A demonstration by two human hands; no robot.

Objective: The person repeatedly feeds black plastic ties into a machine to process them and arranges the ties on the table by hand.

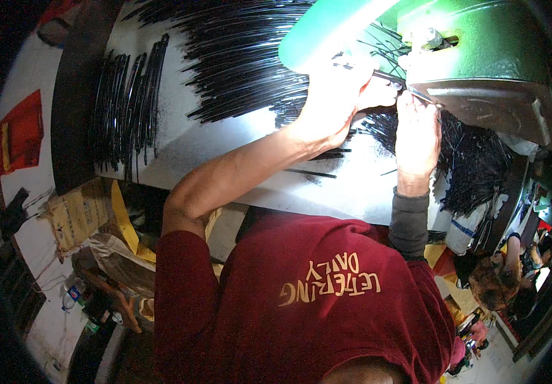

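Observation:
My left hand (337,93) is under the bright lamp, its fingers closed around a thin dark strip (388,78) that points at the green machine (490,61). Close by on the right, my right hand (418,131) pinches a slim, shiny piece (422,95) at the machine's lower edge. Glare and the fingers hide where the two pieces meet, so I cannot tell whether they are one. Many thin black strips (244,70) lie in a broad pile left of my hands.
A smaller row of black strips (129,105) lies at the table's left end. More strips heap up (477,163) beneath the machine. The green lamp shade (317,32) hangs low over my left hand. A person (496,278) is at the far right.

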